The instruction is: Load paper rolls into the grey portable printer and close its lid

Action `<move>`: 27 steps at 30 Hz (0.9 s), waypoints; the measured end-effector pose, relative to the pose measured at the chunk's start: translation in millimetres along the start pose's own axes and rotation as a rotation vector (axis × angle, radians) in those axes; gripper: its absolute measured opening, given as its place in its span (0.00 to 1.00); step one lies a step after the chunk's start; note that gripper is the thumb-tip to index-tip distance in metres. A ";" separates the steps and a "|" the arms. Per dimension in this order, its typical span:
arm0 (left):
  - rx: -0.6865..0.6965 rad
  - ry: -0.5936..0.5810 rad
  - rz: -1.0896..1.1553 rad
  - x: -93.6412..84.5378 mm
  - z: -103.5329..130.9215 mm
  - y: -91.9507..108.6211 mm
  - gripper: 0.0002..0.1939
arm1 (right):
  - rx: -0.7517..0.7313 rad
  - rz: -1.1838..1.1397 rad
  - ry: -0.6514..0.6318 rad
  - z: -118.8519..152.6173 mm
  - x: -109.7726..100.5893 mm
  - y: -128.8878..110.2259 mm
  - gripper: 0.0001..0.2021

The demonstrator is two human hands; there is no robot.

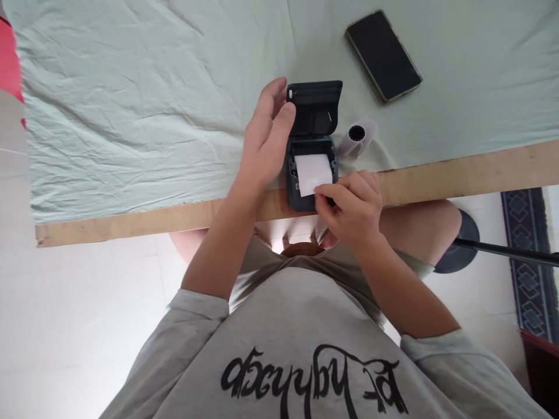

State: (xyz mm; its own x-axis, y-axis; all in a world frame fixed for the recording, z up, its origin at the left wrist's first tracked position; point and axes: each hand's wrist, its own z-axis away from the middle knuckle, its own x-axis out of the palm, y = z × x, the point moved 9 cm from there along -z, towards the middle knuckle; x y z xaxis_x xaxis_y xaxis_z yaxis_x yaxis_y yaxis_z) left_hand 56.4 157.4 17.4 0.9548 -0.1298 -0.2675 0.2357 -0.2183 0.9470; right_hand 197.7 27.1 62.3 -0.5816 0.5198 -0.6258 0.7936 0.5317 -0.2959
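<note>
A small dark printer [301,201] lies at the table's front edge with its lid [315,107] raised. White paper [313,171] comes out of its compartment and hangs over the front of its body. My right hand [351,203] pinches the lower right corner of this paper between thumb and forefinger. On the other side, my left hand [268,134] rests against the lid's left edge, its thumb and fingers apart. Just right of the printer stands a white roll [349,144] with a dark core and a loose strip.
A black phone [384,56] lies on the pale green cloth [152,105] at the upper right. The table has a bare wooden edge [458,174]. Below it are my legs, a round black base with a rod [502,250], and a patterned mat [526,256].
</note>
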 end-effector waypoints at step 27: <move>0.030 -0.156 -0.180 14.7 38.3 -6.0 0.23 | 0.669 -0.466 -0.100 17.3 13.8 57.0 0.14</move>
State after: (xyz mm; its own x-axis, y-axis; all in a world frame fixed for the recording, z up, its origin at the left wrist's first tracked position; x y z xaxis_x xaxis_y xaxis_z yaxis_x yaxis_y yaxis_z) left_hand 62.1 119.7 0.9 0.8580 -0.2332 -0.4577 0.3914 -0.2802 0.8765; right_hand 238.0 53.0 24.3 -0.8842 0.2652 -0.3845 0.4318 0.1502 -0.8894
